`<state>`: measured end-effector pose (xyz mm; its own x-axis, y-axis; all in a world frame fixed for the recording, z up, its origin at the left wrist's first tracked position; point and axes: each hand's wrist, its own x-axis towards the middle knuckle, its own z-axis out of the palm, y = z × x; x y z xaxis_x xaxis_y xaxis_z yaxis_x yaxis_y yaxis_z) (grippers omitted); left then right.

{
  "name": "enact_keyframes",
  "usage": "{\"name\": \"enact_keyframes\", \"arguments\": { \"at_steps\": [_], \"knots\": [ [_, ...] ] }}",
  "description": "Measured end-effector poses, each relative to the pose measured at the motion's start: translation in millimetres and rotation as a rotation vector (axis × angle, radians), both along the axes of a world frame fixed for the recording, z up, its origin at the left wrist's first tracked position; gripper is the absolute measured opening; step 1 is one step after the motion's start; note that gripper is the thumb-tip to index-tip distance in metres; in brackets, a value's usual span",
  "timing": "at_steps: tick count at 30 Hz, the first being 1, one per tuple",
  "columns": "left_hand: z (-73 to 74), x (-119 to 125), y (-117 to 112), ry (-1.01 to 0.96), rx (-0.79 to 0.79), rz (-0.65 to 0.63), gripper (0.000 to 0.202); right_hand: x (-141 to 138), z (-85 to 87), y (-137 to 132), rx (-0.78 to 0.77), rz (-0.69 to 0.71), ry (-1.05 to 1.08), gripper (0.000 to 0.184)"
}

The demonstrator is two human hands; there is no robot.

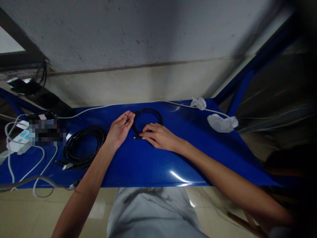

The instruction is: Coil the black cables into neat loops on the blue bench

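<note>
A thin black cable (151, 110) lies in a loose coil on the blue table (148, 165), between my two hands. My right hand (162, 136) pinches it near one end, thumb and fingers closed just behind the plug (136, 137), which points left. Palm up, my left hand (118, 132) is at the coil's left side with its fingers slightly curled. Small dark pieces (127, 117) rest on those fingers; they are too small to name. Whether the left fingertips also touch the coil I cannot tell.
A thicker black cable coil (65, 148) lies left of my left forearm. Further left are a white power strip (21, 142) and tangled white cords (41, 153). Crumpled white wrappers (220, 123) lie at the right. A wall (128, 86) stands behind the table.
</note>
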<state>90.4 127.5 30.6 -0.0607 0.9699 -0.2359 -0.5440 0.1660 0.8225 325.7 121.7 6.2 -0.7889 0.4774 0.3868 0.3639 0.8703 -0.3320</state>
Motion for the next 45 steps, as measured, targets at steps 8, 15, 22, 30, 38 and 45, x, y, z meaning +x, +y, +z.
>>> {"name": "enact_keyframes", "arguments": {
  "at_steps": [8,15,22,30,38,45],
  "knots": [
    [1.1,-3,-1,-0.048,0.070,-0.040,0.018,-7,-7.4,-5,-0.097,-0.064,0.044,0.032],
    [3.8,-2,-5,0.023,0.133,-0.030,0.015,-5,1.8,-13,-0.160,0.155,0.071,0.028],
    [7.5,6,-11,0.103,0.203,-0.064,0.017,-12,8.4,-24,-0.300,0.211,0.198,0.032],
    [6.3,17,-16,0.178,0.210,-0.229,0.031,-13,6.9,-8,-0.415,-0.222,0.577,0.029],
    [-6.4,22,-19,0.208,0.195,-0.291,0.033,-16,4.2,-11,-0.385,-0.257,0.697,0.033],
    [-6.2,25,-22,0.230,0.198,-0.360,0.032,-15,7.2,-12,-0.294,-0.250,0.662,0.026]
  ]
}}
